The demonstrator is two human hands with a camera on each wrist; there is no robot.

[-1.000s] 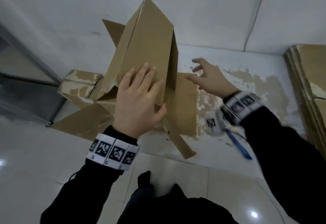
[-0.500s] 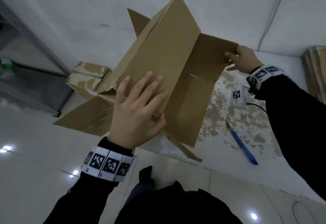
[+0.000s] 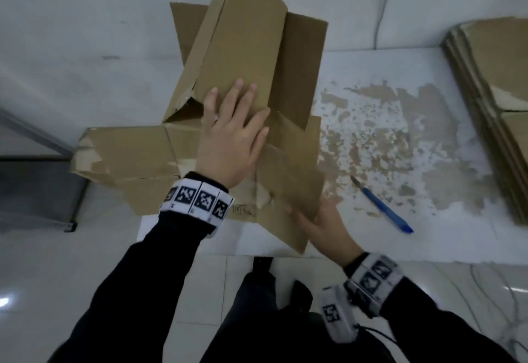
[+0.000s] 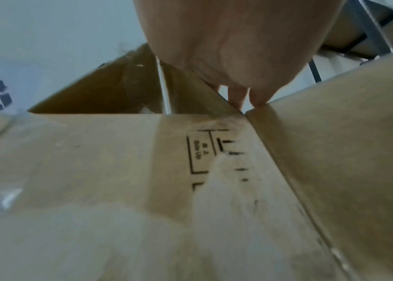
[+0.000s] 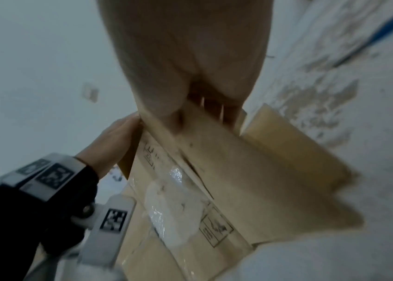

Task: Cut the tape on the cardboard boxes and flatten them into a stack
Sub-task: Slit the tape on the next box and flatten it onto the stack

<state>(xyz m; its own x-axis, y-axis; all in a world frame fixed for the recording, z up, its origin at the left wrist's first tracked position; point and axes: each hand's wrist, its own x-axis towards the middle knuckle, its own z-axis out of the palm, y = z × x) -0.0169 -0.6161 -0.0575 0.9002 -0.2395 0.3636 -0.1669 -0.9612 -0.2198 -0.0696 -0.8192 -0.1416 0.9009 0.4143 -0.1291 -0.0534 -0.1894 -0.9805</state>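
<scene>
A brown cardboard box (image 3: 251,43) stands tilted and half collapsed on the floor, its flaps loose. My left hand (image 3: 231,140) lies flat on its front panel with the fingers spread and pressing. In the left wrist view the palm (image 4: 238,47) rests on the printed panel (image 4: 118,171). My right hand (image 3: 323,225) grips the near lower flap (image 3: 291,174) from below. In the right wrist view its thumb (image 5: 166,98) lies on top of that flap (image 5: 250,171) and the fingers are behind it. A blue utility knife (image 3: 383,207) lies on the floor to the right, untouched.
A stack of flattened cardboard (image 3: 497,82) lies at the right edge. Another box (image 3: 125,151) with torn tape sits left of the held one. A white, scuffed sheet (image 3: 400,148) covers the floor under the work. A metal shelf frame (image 3: 34,180) stands far left, and the wall is close behind.
My right hand let go of the far upper flap and came down to grip the near lower flap. The left hand stayed pressed on the front panel.
</scene>
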